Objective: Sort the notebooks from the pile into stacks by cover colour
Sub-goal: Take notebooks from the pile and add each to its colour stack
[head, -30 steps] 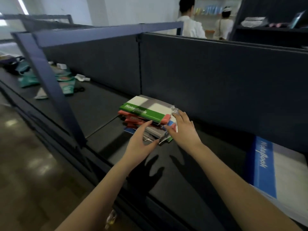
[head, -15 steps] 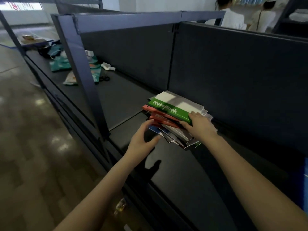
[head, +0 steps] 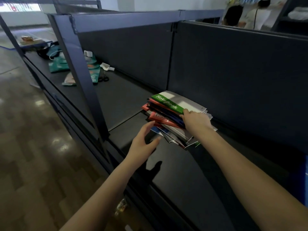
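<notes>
A pile of notebooks (head: 166,121) with red, blue and grey covers lies fanned out on the dark shelf (head: 180,164). On top sits a green notebook (head: 166,104) marked "NoteBook". My right hand (head: 195,120) lies on the pile's near right end, thumb on the green notebook's corner and fingers curled into the covers beneath it. My left hand (head: 143,144) hovers at the pile's front left with fingers spread, its fingertips close to the lowest notebooks. A blue notebook (head: 306,172) shows only as a strip at the right edge.
A blue steel upright (head: 80,72) rises left of the pile. Beyond it on the shelf lie teal packets (head: 58,64) and scissors (head: 103,78). A dark back panel (head: 233,72) closes the shelf behind. Two people (head: 233,15) stand past it. Wooden floor lies to the left.
My right hand has moved from the pile's near side up onto its top, by the green notebook. The pile has fanned out. My left hand has stayed at the front left.
</notes>
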Available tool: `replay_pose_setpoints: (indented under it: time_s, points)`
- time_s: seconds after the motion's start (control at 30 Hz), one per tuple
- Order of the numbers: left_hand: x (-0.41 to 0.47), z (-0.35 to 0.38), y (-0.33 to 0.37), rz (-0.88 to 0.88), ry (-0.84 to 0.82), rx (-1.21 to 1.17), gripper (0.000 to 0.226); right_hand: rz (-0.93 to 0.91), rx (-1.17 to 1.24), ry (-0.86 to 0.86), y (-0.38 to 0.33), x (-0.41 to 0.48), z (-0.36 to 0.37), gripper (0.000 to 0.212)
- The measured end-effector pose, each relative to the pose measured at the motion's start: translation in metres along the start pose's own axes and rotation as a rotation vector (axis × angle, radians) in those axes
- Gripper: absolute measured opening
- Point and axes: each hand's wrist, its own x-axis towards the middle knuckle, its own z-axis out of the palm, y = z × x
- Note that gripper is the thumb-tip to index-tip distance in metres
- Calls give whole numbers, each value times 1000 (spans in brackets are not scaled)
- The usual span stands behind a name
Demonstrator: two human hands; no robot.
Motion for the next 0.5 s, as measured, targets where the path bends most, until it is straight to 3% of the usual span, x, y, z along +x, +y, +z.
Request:
replay_pose_setpoints:
  time_s: [0.3, 0.5]
  points:
    - [-12, -3, 5, -12, 49, -95, 52, 10, -41, 4, -2, -27, -18, 34]
    - [-15, 24, 28, -83, 75, -414, 59, -67, -37, 31, -10, -84, -18, 35]
